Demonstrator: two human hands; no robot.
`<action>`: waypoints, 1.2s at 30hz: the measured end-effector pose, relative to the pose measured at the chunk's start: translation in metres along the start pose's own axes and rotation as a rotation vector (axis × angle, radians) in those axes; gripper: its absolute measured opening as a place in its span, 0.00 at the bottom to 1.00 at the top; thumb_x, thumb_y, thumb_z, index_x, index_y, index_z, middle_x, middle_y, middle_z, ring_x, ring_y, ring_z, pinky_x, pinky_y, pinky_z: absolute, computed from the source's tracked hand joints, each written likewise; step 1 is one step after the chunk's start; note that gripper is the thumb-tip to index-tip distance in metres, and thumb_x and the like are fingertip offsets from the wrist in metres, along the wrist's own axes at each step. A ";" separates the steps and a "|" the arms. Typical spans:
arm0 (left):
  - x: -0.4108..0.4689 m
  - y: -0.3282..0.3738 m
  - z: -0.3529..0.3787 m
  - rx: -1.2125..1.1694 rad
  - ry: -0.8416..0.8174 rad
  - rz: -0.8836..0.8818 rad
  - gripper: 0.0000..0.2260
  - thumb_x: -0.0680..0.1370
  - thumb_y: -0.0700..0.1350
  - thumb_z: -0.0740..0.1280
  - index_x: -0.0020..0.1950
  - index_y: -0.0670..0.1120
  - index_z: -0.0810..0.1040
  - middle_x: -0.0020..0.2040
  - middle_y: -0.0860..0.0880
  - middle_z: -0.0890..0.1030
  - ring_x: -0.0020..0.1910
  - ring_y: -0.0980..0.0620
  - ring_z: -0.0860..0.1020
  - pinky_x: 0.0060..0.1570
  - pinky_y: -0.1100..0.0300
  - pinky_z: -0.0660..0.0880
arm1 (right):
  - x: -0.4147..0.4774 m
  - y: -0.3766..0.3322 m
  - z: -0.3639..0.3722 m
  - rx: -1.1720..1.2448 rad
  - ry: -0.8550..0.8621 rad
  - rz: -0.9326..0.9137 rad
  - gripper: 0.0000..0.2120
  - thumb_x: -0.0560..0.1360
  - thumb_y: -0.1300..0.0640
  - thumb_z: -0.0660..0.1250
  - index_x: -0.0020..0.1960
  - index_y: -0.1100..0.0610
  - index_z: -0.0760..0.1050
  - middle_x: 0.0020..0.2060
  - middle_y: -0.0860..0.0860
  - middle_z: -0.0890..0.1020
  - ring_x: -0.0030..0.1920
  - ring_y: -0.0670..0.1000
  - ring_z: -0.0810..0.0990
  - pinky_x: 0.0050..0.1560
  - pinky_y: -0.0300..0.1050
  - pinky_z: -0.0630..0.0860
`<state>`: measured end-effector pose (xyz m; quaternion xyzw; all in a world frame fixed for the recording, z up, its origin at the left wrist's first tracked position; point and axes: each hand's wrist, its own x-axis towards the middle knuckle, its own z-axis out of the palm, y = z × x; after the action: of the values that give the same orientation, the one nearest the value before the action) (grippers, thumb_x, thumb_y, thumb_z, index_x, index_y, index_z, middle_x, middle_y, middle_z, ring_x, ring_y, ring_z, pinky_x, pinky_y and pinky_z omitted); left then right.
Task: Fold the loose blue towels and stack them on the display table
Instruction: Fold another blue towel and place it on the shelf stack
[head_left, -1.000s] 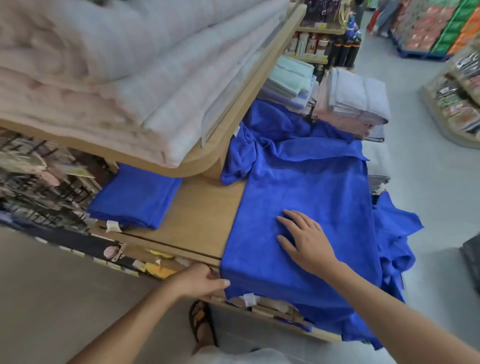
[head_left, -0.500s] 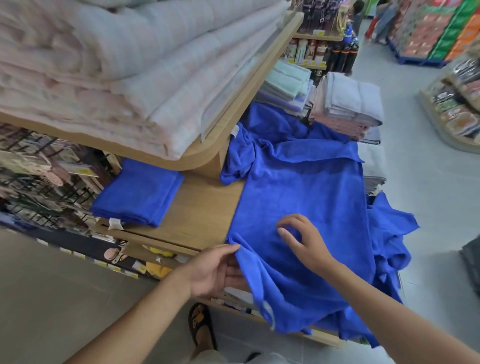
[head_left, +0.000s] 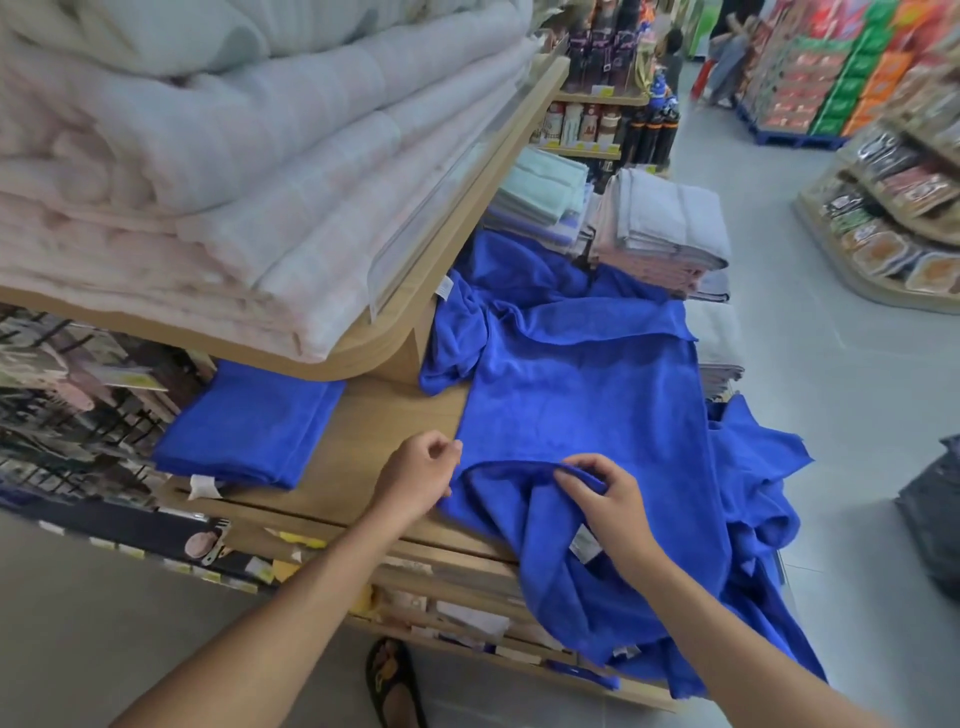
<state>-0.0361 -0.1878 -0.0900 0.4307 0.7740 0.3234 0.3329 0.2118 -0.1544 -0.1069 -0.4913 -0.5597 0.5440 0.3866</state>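
Note:
A large blue towel (head_left: 582, 395) lies spread on the wooden display table (head_left: 384, 431), with its near edge lifted and turned up over itself. My left hand (head_left: 418, 480) pinches that edge at the towel's left side. My right hand (head_left: 605, 501) grips the raised fold a little to the right, just above a white label. More loose blue towels (head_left: 753, 483) hang crumpled over the table's right side, and another lies bunched at the back (head_left: 498, 291). A folded blue towel stack (head_left: 254, 423) sits on the table to the left, under the upper shelf.
An upper wooden shelf (head_left: 467, 218) piled with pale quilts overhangs the table's left half. Folded grey, pink and green towels (head_left: 660, 228) are stacked behind. The aisle floor (head_left: 831, 364) runs along the right, with a dark bag (head_left: 935, 525) on it. My sandalled foot (head_left: 392, 680) is below.
My right hand went from lying flat on the towel to gripping its near edge. My left hand took the left corner, and both lifted the near edge up and away from me.

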 end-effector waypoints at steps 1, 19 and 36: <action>0.012 0.002 0.001 0.043 0.036 0.012 0.08 0.79 0.52 0.67 0.44 0.49 0.80 0.41 0.54 0.85 0.43 0.48 0.85 0.49 0.51 0.80 | 0.001 0.001 -0.001 0.011 0.007 0.007 0.07 0.77 0.57 0.75 0.41 0.49 0.82 0.39 0.45 0.84 0.41 0.43 0.81 0.43 0.36 0.77; 0.183 0.120 0.032 0.585 0.154 0.367 0.13 0.79 0.42 0.65 0.63 0.45 0.75 0.64 0.41 0.75 0.57 0.34 0.78 0.51 0.43 0.77 | 0.001 0.000 0.002 0.087 0.056 0.082 0.11 0.80 0.61 0.70 0.40 0.60 0.82 0.34 0.50 0.80 0.39 0.48 0.76 0.42 0.47 0.73; 0.134 0.163 0.012 0.080 0.248 0.866 0.04 0.79 0.46 0.66 0.47 0.47 0.76 0.47 0.53 0.82 0.50 0.50 0.80 0.50 0.54 0.74 | 0.004 -0.010 -0.007 0.201 -0.014 0.262 0.13 0.84 0.53 0.65 0.45 0.59 0.80 0.40 0.53 0.82 0.42 0.50 0.79 0.44 0.47 0.76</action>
<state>-0.0080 0.0009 -0.0001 0.6854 0.5684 0.4520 0.0547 0.2167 -0.1484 -0.0965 -0.5152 -0.4363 0.6464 0.3556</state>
